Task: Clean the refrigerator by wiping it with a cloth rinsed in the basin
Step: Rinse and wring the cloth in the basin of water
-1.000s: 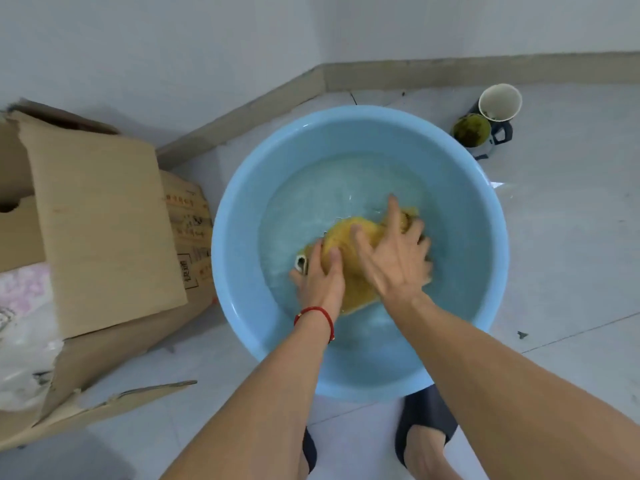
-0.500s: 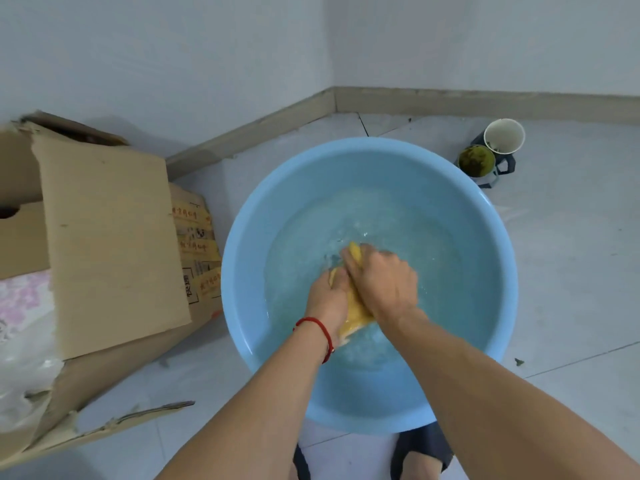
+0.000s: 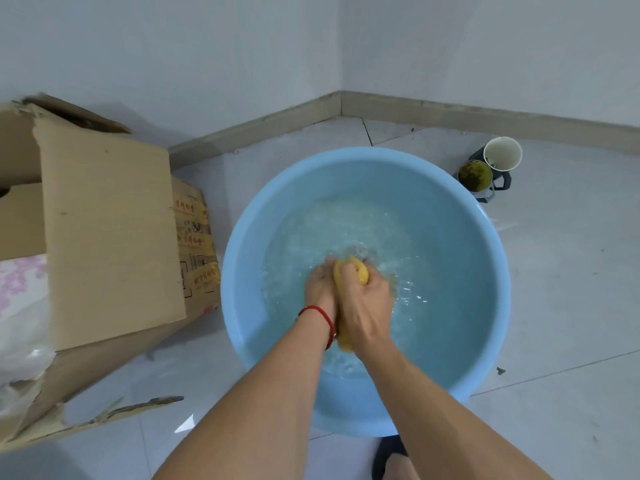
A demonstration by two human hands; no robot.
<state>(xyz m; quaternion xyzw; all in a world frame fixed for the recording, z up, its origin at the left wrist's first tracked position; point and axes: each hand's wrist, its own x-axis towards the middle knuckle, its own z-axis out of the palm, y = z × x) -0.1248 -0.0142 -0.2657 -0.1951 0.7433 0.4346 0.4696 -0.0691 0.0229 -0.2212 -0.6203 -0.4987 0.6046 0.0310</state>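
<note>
My left hand (image 3: 320, 289) and right hand (image 3: 363, 299) squeeze the bunched cloth (image 3: 349, 275) between them, over rippling water (image 3: 346, 230) in the basin (image 3: 491, 271).

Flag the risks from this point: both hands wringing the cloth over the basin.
1. Both hands, left hand and right hand, squeeze the yellow cloth over churning water; splashes could clear the blue basin rim onto the smooth floor tiles, likely slippery.
2. The cardboard box sits right beside the basin; spilled water may soak it.
3. The cups stand near the far rim and could tip if the basin gets shoved.
</note>
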